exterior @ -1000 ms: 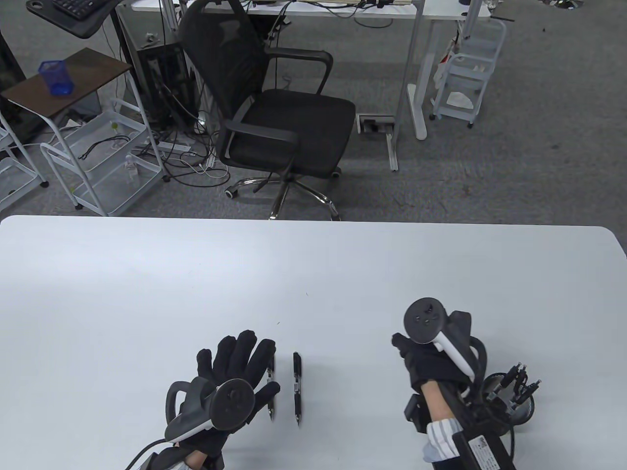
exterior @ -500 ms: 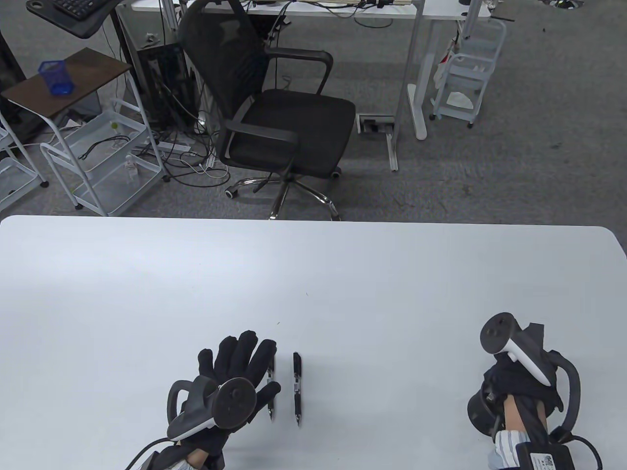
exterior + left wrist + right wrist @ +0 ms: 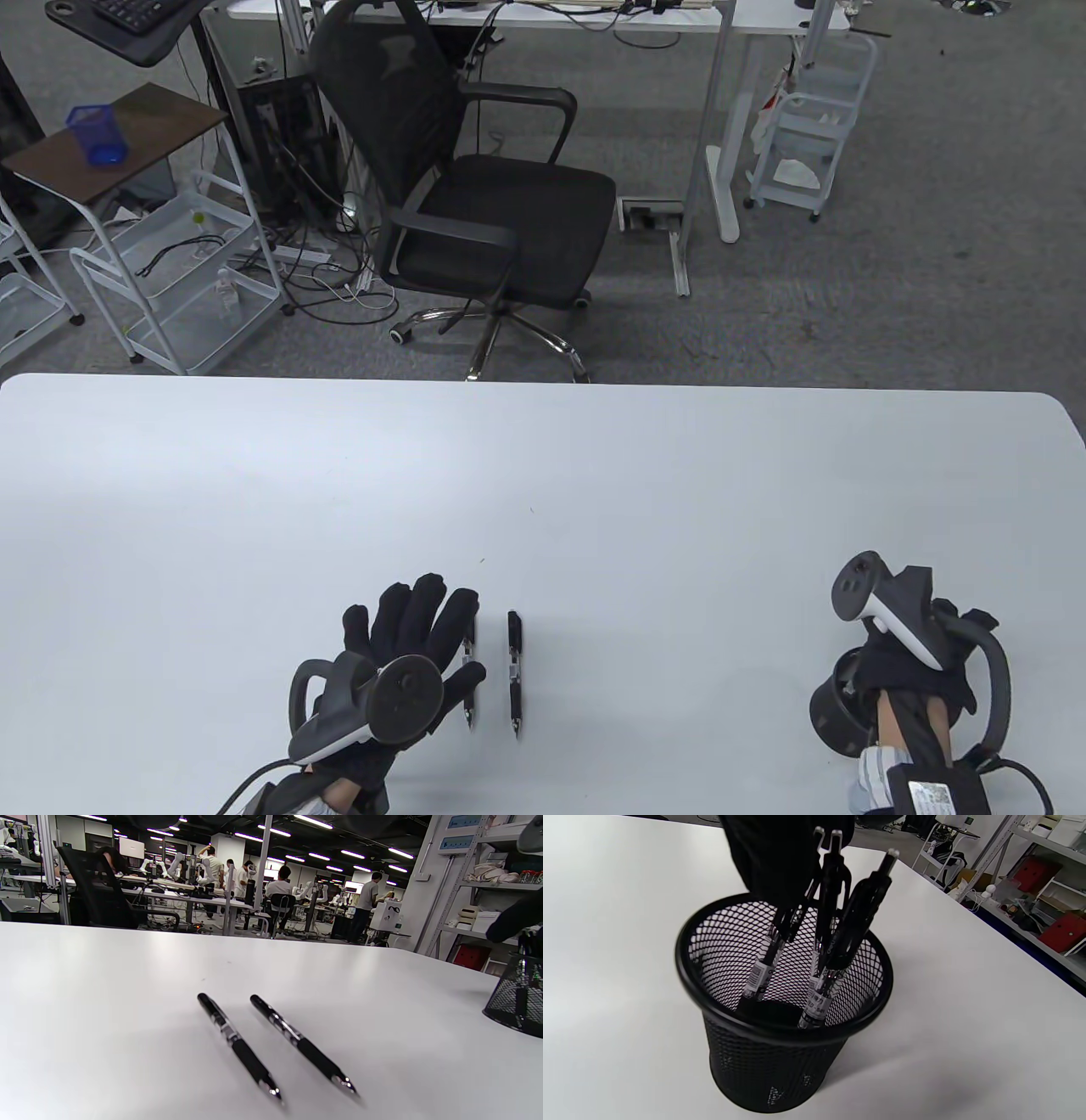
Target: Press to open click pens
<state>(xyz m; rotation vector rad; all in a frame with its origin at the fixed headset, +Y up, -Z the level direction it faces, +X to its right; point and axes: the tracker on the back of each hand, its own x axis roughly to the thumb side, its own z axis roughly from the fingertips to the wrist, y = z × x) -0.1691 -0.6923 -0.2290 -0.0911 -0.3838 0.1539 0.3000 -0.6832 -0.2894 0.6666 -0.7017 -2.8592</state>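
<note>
The right hand (image 3: 904, 671) reaches down into the black mesh pen holder (image 3: 780, 1018) at the table's (image 3: 543, 475) near right corner, fingers closing on the upright click pens (image 3: 827, 942), presumably to draw one out; I cannot tell if it truly grips. The left hand (image 3: 399, 645) lies flat, fingers spread, holding nothing, beside two pens (image 3: 271, 1043) laid parallel, probably already handled.

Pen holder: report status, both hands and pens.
Right hand over the mesh pen holder, fingers among the standing pens; grip unclear. Left hand flat, open, beside two pens lying on the table. Nothing in the way.
</note>
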